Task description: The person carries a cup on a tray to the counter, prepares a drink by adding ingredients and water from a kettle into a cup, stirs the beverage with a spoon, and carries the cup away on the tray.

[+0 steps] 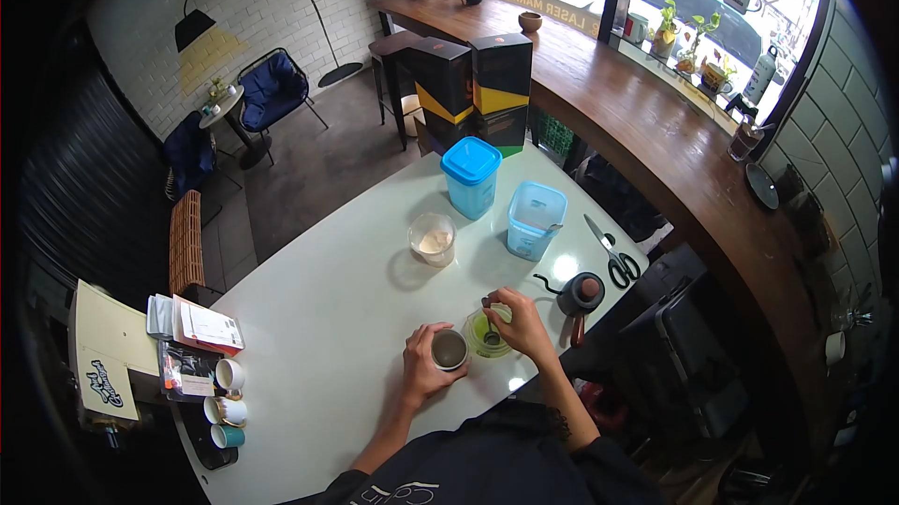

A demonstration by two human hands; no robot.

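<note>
On the white table (318,318), the left hand (423,365) wraps around a small pale-rimmed cup (450,351). Just beside it, the right hand (519,323) holds a spoon (492,337) in a clear cup (476,348) with green contents. Beyond the hands stand a see-through tub (432,260) holding something pale, a blue-lidded container (471,189) and a lidless bluish container (529,244). Scissors (612,251) lie near the table's right edge, by a dark device (582,295) with a crank and brown handle.

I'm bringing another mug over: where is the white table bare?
A wide bare patch lies between the papers and the left hand. Crowded: the side by the right hand, with kettle, scissors, blue-lidded container and open tub.
</note>
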